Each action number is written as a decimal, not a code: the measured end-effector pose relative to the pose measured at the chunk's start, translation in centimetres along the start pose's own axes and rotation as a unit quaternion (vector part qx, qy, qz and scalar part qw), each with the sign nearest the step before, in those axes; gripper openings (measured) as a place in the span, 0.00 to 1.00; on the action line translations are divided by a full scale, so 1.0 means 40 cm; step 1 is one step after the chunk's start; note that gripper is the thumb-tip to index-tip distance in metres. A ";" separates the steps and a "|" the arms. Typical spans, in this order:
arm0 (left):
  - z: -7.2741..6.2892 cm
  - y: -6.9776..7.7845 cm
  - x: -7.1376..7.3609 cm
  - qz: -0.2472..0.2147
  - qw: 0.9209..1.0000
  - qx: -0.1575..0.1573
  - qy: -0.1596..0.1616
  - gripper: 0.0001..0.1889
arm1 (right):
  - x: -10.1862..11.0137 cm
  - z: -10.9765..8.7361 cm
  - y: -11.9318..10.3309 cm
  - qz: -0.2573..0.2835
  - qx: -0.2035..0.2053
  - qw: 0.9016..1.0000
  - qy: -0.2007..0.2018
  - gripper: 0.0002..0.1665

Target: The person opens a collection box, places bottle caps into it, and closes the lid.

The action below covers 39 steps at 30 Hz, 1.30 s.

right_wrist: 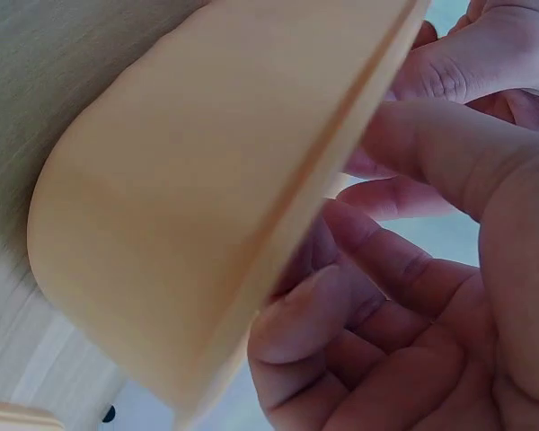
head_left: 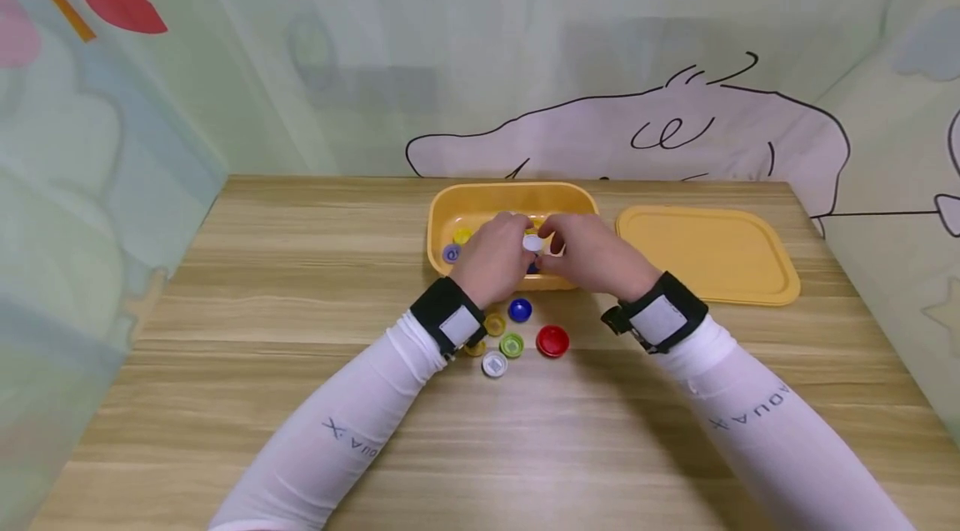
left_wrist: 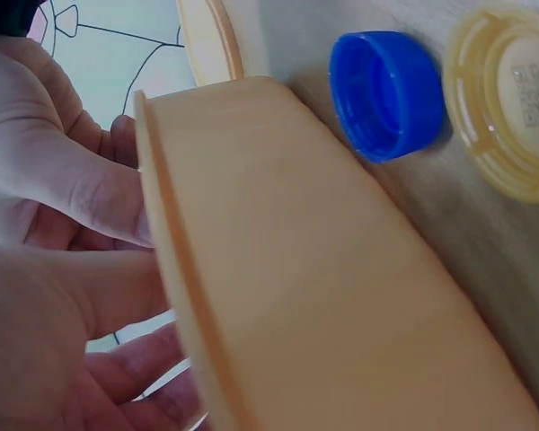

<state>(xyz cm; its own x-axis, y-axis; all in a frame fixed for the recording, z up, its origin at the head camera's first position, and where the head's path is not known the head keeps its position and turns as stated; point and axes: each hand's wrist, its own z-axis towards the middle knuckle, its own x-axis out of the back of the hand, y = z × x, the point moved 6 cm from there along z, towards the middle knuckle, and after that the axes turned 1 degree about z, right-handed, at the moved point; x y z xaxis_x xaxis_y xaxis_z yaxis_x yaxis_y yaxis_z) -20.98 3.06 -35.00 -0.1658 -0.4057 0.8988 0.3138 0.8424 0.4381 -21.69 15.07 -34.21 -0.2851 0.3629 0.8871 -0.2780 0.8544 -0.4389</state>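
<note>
Evidently, a white cap (head_left: 532,243) sits between left hand (head_left: 491,261) and right hand (head_left: 594,254) — grip unclear.

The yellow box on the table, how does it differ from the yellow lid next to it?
The yellow box is deep with raised walls, while the yellow lid is shallow and flat. The box has caps inside; the lid bears none. In the head view, the box sits left of the lid. Both share rounded corners and a similar colour.
</note>
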 end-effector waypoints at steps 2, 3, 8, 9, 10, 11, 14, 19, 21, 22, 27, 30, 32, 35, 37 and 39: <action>-0.009 0.005 0.007 -0.004 1.000 -0.001 0.006 0.23 | 0.007 -0.013 -0.001 0.001 0.007 1.000 0.010 0.25; -0.015 0.008 0.011 -0.005 1.000 -0.002 0.008 0.24 | 0.012 -0.021 -0.002 -0.001 0.013 1.000 0.015 0.25; -0.052 0.026 0.031 -0.010 1.000 -0.015 0.018 0.26 | 0.033 -0.069 -0.012 -0.004 0.028 0.999 0.032 0.25; -0.061 0.030 0.035 -0.009 1.000 -0.020 0.021 0.26 | 0.036 -0.079 -0.014 -0.004 0.029 0.999 0.034 0.24; -0.071 0.034 0.038 -0.009 0.999 -0.025 0.024 0.27 | 0.038 -0.089 -0.017 -0.002 0.029 0.999 0.034 0.24; -0.081 0.038 0.041 -0.010 0.999 -0.028 0.024 0.27 | 0.040 -0.100 -0.018 -0.001 0.028 0.999 0.035 0.24; -0.110 0.049 0.046 -0.009 0.999 -0.043 0.025 0.28 | 0.043 -0.130 -0.020 0.002 0.026 0.999 0.038 0.24; -0.152 0.060 0.043 -0.005 0.997 -0.078 0.023 0.29 | 0.034 -0.173 -0.022 -0.007 0.033 0.999 0.036 0.27; -0.166 0.059 0.036 -0.001 0.996 -0.086 0.013 0.30 | 0.026 -0.189 -0.023 -0.016 0.038 0.999 0.030 0.29; -0.172 0.058 0.032 0.001 0.996 -0.088 0.006 0.30 | 0.021 -0.197 -0.022 -0.021 0.040 0.999 0.028 0.30; -0.192 0.050 0.000 0.026 0.996 -0.086 -0.027 0.31 | -0.008 -0.229 -0.015 -0.035 0.046 0.998 0.021 0.30; -0.198 0.047 -0.027 0.042 0.994 -0.092 -0.041 0.32 | -0.032 -0.237 -0.011 -0.039 0.072 0.996 0.030 0.32; -0.200 0.046 -0.050 0.053 0.992 -0.101 -0.047 0.32 | -0.052 -0.240 -0.006 -0.042 0.081 0.995 0.030 0.33; -0.201 0.047 -0.085 0.074 0.989 -0.113 -0.053 0.32 | -0.083 -0.241 0.004 -0.041 0.078 0.996 0.016 0.33; -0.200 0.049 -0.103 0.087 0.987 -0.120 -0.055 0.32 | -0.100 -0.241 0.011 -0.042 0.068 0.997 0.007 0.33; -0.199 0.051 -0.117 0.099 0.986 -0.124 -0.056 0.31 | -0.112 -0.242 0.014 -0.041 0.068 0.997 0.005 0.32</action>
<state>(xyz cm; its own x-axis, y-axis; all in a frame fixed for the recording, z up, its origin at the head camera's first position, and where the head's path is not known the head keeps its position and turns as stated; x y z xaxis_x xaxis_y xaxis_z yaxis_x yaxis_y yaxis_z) -12.12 3.86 -38.21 -0.1756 -0.1888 0.9662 0.5671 0.7829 0.2560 -11.70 17.52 -37.05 -0.2480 0.2984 0.9217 -0.4225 0.8229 -0.3800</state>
